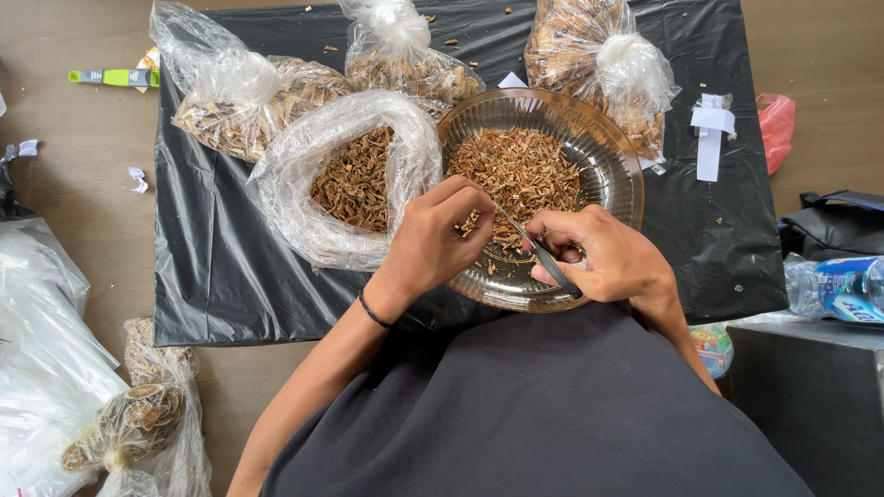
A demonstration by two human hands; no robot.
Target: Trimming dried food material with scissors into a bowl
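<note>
Head view: left hand [433, 241] pinches a small, brittle brown dried piece, right hand [603, 256] grips dark scissors [543, 258] by the handles, over clear ribbed glass bowl [612, 170].

Both forearms are reaching forward over the bowl [608, 175]. The left hand [433, 241] is curling its fingertips together in a pinch; the right hand [603, 253] is gripping scissors [543, 258] above its near rim.
</note>
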